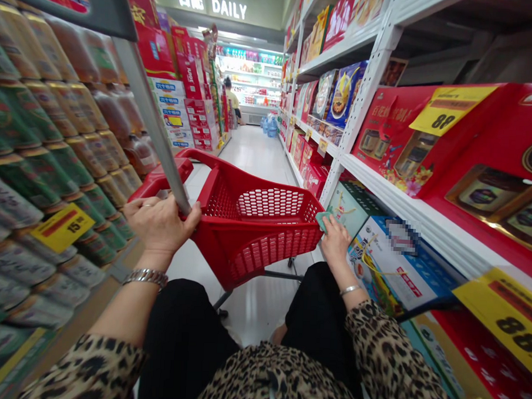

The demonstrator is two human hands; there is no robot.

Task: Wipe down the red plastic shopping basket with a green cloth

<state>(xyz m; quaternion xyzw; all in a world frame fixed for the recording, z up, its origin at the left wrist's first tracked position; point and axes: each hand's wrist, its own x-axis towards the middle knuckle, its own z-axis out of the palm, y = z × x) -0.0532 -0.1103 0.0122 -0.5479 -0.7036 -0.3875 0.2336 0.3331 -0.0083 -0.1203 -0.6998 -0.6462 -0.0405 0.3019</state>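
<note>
A red plastic shopping cart basket (273, 241) with mesh sides stands in front of my knees. My left hand (161, 221) is closed round the cart's left end, its thumb beside the grey metal post (152, 118) that rises to the dark handle (109, 10). At the basket's right end, my right hand (335, 241) presses a small green cloth (323, 220) against the rim, fingers bent over it. Part of the cloth is hidden under those fingers. The inside of the basket shows only in part.
Close on the left rise stacked drink cans (42, 166) with a yellow price tag (62, 227). White shelves (373, 57) with red gift boxes (431, 136) line the right. Down the aisle are blue water bottles (270, 126) and a person (231, 101).
</note>
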